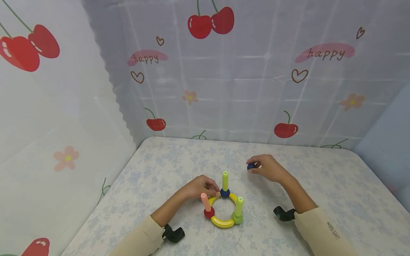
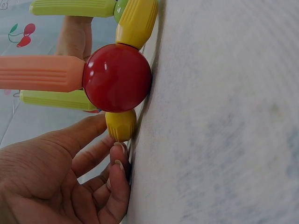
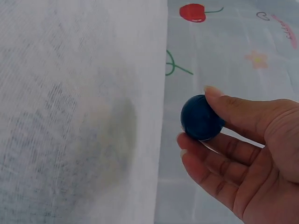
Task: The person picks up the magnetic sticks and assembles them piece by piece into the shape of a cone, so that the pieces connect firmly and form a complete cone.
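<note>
A ring of curved yellow rods lies on the table, joined by a red ball (image 1: 209, 213), a green ball (image 1: 237, 218) and a dark blue ball (image 1: 225, 193). From the red ball rises a salmon rod (image 1: 205, 202), tilted slightly left; lime rods (image 1: 225, 181) stand on the other two. At the ring's left side my left hand (image 1: 198, 187) pinches the curved yellow rod (image 2: 120, 126) between the red and blue balls. Beyond the ring to the right, my right hand (image 1: 269, 169) holds a loose blue ball (image 3: 201, 117) between thumb and fingertips, just above the table.
The table (image 1: 179, 153) has a pale floral cover. A cherry-print curtain (image 1: 224, 89) hangs along its back edge, and another sheet (image 1: 64, 117) runs down the left side. Black straps with wrist cameras (image 1: 174, 234) sit at both cuffs.
</note>
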Demonstrator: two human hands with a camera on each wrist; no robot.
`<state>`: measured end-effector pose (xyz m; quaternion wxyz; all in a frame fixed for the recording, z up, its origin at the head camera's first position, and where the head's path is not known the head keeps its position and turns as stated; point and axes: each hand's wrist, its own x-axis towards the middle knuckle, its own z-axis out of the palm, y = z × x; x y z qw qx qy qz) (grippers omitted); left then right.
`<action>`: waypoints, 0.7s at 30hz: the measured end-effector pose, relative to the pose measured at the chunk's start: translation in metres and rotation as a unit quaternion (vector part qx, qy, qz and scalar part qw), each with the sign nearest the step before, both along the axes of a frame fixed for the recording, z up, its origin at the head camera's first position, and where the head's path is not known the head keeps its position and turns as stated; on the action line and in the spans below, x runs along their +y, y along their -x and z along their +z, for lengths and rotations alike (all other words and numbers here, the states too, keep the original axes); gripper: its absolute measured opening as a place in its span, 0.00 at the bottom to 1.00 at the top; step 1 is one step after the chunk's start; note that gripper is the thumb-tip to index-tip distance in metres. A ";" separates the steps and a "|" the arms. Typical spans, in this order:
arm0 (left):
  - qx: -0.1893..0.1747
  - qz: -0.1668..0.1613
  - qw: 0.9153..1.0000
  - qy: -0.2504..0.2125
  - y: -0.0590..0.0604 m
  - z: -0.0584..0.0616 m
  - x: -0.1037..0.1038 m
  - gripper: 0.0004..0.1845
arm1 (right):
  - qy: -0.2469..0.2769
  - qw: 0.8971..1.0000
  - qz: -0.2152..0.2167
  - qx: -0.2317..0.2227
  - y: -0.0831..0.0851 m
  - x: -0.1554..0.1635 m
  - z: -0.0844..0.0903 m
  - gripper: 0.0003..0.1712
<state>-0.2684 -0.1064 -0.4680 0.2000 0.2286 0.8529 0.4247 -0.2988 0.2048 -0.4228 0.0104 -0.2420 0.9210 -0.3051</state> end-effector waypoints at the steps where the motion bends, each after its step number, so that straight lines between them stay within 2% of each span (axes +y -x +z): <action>1: 0.000 0.000 1.000 0.000 0.000 0.000 0.000 0.04 | 0.003 1.000 0.003 0.002 -0.002 -0.003 0.002 0.17; 12: 0.004 0.002 1.000 0.005 -0.002 0.002 0.001 0.04 | 0.034 0.998 0.048 0.013 -0.023 -0.028 0.018 0.18; 21: 0.004 -0.001 1.000 0.006 0.000 0.000 0.001 0.04 | 0.048 0.997 0.050 0.038 -0.033 -0.040 0.025 0.18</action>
